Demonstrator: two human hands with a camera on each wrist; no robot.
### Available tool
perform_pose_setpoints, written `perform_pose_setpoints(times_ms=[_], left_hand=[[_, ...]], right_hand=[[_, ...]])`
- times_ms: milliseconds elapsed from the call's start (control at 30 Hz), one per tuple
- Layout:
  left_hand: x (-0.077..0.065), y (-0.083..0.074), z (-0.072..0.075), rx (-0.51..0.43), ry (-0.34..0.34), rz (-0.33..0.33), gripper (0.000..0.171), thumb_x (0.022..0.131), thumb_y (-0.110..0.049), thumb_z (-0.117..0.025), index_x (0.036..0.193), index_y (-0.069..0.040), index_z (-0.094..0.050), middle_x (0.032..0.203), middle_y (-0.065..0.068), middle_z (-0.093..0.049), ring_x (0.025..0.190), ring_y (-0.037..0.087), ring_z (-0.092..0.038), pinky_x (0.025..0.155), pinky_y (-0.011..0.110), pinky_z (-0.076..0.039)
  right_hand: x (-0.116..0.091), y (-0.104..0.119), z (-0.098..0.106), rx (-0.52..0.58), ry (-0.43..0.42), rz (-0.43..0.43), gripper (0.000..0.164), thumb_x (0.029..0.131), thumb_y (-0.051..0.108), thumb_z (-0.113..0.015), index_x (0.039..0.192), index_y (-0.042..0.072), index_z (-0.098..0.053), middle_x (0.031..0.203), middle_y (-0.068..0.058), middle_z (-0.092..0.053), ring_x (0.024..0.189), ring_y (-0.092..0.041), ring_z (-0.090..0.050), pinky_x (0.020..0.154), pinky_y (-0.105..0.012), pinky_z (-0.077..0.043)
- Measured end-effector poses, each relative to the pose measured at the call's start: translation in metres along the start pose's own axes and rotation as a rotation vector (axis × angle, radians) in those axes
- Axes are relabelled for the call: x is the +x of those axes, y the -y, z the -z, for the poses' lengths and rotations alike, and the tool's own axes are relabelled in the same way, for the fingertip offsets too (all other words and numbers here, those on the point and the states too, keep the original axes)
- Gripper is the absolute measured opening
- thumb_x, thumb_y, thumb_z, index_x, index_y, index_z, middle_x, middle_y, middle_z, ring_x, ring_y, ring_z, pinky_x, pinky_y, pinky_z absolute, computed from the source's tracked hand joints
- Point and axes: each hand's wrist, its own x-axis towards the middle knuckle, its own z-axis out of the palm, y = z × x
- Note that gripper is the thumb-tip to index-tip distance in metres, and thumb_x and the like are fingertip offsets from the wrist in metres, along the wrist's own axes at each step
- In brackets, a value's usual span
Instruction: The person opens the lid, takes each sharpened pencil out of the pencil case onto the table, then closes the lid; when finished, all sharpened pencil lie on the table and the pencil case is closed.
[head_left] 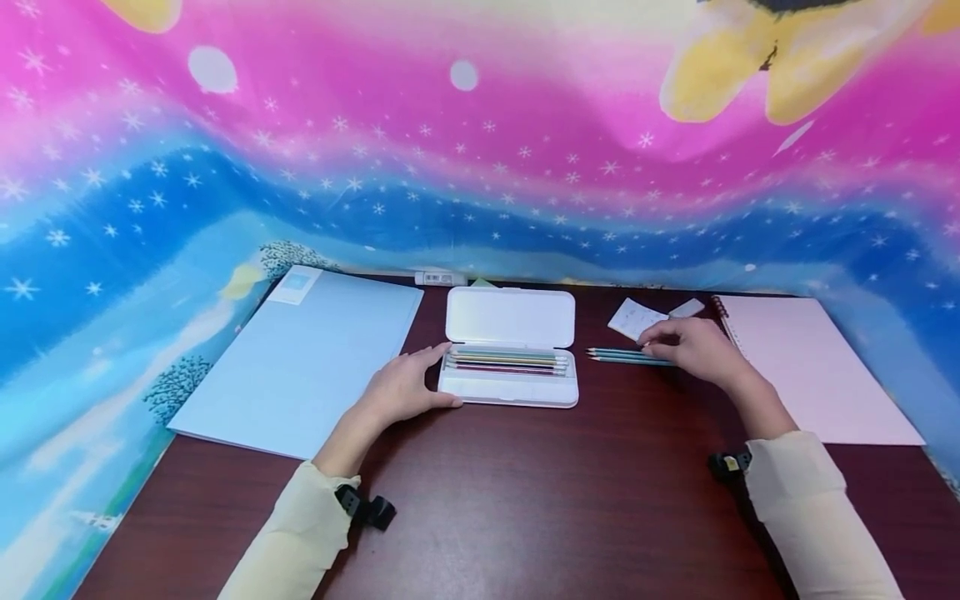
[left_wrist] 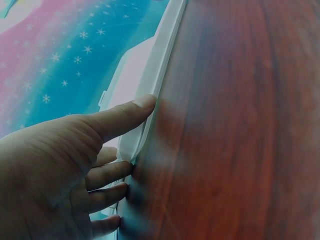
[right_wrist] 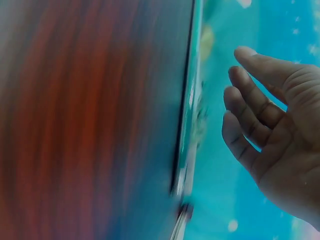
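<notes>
A white pencil case (head_left: 510, 392) lies with its lid (head_left: 510, 317) raised toward the back; several pencils (head_left: 506, 364) rest side by side in its tray. My left hand (head_left: 401, 387) holds the case's left end, thumb at the front edge and fingers around the end and back corner; the left wrist view shows this thumb (left_wrist: 122, 115) against the case wall. To the right, several green pencils (head_left: 626, 357) lie together on the table. Over their right ends hovers my right hand (head_left: 697, 348). In the right wrist view its fingers (right_wrist: 245, 110) are loosely bent, nothing between them.
A light blue folder (head_left: 300, 367) lies at the left, a pink spiral notebook (head_left: 817, 367) at the right. Behind the right hand are a white patterned card (head_left: 633, 318) and a small white block (head_left: 686, 308). A white tube-like item (head_left: 440, 278) stands by the back curtain.
</notes>
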Motion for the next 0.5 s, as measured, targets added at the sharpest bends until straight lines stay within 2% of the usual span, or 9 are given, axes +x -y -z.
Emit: perform_pose_setpoints(times_ms=[133, 267, 500], left_hand=[[-0.001, 0.000, 0.000, 0.000, -0.002, -0.002, 0.096, 0.080, -0.053, -0.082, 0.158, -0.017, -0.039, 0.156, 0.015, -0.048, 0.143, 0.036, -0.047, 0.119, 0.054, -0.037], [-0.001, 0.000, 0.000, 0.002, -0.001, 0.004, 0.096, 0.079, -0.054, -0.082, 0.158, -0.018, -0.039, 0.156, 0.015, -0.047, 0.143, 0.036, -0.047, 0.119, 0.054, -0.037], [0.000, 0.000, -0.001, 0.005, -0.001, 0.005, 0.096, 0.080, -0.054, -0.081, 0.158, -0.017, -0.039, 0.157, 0.014, -0.047, 0.143, 0.036, -0.047, 0.118, 0.055, -0.038]], right_hand=[[0.011, 0.022, -0.010, 0.025, 0.018, 0.027, 0.017, 0.096, 0.021, -0.070, 0.110, 0.021, -0.079, 0.111, -0.003, -0.076, 0.100, -0.021, -0.065, 0.085, -0.041, -0.051], [0.022, 0.044, -0.020, 0.064, 0.066, 0.053, 0.017, 0.096, 0.021, -0.071, 0.111, 0.023, -0.079, 0.110, 0.001, -0.077, 0.098, -0.018, -0.063, 0.087, -0.040, -0.051], [0.037, 0.071, -0.036, 0.117, 0.127, 0.088, 0.021, 0.094, 0.018, -0.072, 0.114, 0.021, -0.078, 0.111, 0.000, -0.077, 0.102, -0.020, -0.067, 0.093, -0.047, -0.054]])
